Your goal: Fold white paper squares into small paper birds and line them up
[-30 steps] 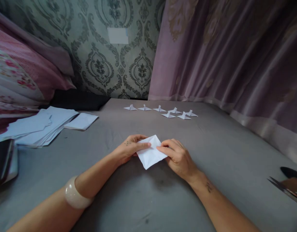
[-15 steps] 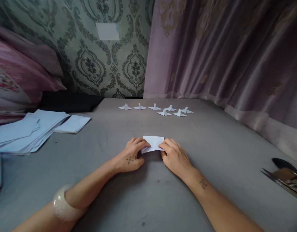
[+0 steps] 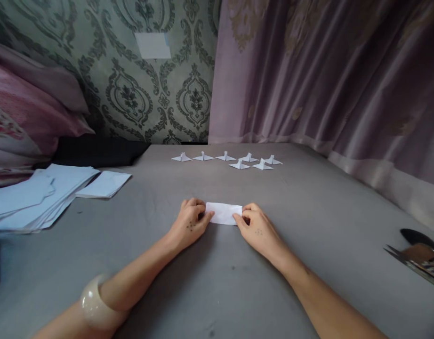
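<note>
A small folded white paper is stretched between my two hands over the middle of the grey tabletop. My left hand pinches its left end, thumb in front and the fingers curled behind. At the right end, my right hand grips the paper in the same way, thumb on the near face. The side shown to me is a plain, wide rectangle; its back is hidden.
Several folded white paper figures stand at the far side of the grey table. To the left lie a stack of white sheets and a smaller paper pile. Scissors-like pointed blades lie at the right edge.
Both thumbs have come round to the near face of the paper, and the fingers have gone behind it. The paper now shows a smoother, plain side. The camera view has shifted slightly.
</note>
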{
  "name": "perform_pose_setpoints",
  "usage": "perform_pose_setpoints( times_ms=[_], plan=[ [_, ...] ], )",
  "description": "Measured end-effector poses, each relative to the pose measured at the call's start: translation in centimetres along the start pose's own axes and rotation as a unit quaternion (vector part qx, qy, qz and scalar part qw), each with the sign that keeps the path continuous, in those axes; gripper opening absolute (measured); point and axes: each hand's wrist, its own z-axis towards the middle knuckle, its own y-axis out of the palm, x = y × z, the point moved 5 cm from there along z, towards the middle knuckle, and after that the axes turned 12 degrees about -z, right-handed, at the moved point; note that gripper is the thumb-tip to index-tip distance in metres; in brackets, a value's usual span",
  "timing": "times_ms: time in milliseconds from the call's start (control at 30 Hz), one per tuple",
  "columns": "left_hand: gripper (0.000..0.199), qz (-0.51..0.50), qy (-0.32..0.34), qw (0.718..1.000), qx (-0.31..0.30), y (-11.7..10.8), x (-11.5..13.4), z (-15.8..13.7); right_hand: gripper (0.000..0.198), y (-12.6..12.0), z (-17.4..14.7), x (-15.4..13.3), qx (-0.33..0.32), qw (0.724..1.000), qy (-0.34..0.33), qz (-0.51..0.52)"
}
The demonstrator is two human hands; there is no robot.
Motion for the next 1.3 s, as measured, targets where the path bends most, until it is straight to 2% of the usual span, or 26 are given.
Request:
perform_pose_setpoints(
  times_ms=[200,367,467,533,633,700,767,900,1033,1167,1300],
  plan=[
    [0.029,0.027,0.015,0.998,0.055,0.4,-1.1,0.3,0.030,-0.1,-0.2,-0.1,0.021,0.997,0.030,-0.068],
    [0.028,0.070,0.052,0.995,0.055,0.6,-1.9,0.2,0.028,-0.3,-0.3,-0.3,0.013,0.995,0.014,-0.103],
    [0.020,0.127,0.096,0.985,0.061,0.5,-1.1,0.1,0.015,-0.4,-0.5,-0.5,0.030,0.992,0.003,-0.124],
    [0.024,0.161,0.154,0.974,0.032,0.8,0.3,0.0,0.005,-0.5,-0.7,-1.2,0.047,0.989,-0.035,-0.134],
    [0.031,0.150,0.235,0.956,-0.089,1.9,2.4,-0.7,0.027,-0.2,-1.3,-2.8,0.033,0.976,-0.146,-0.160],
    [0.032,0.123,0.237,0.952,-0.148,2.1,3.1,-1.3,0.033,0.0,-1.9,-3.7,0.004,0.962,-0.199,-0.185],
    [0.034,0.119,0.217,0.956,-0.157,2.0,3.4,-1.7,0.035,-0.3,-2.4,-4.2,-0.020,0.952,-0.218,-0.214],
    [0.032,0.132,0.196,0.961,-0.142,1.6,3.4,-1.8,0.038,-1.3,-3.4,-4.4,-0.071,0.939,-0.189,-0.280],
    [0.034,0.148,0.180,0.965,-0.123,1.5,3.0,-1.2,0.031,-2.2,-3.5,-3.6,-0.087,0.941,-0.152,-0.290],
    [0.037,0.169,0.185,0.961,-0.116,1.9,2.9,-0.9,0.026,-2.6,-2.7,-2.1,-0.079,0.958,-0.115,-0.250],
    [0.032,0.200,0.198,0.953,-0.118,2.4,2.8,-0.9,0.014,-2.6,-1.9,-1.5,-0.021,0.982,-0.088,-0.163]
  ],
)
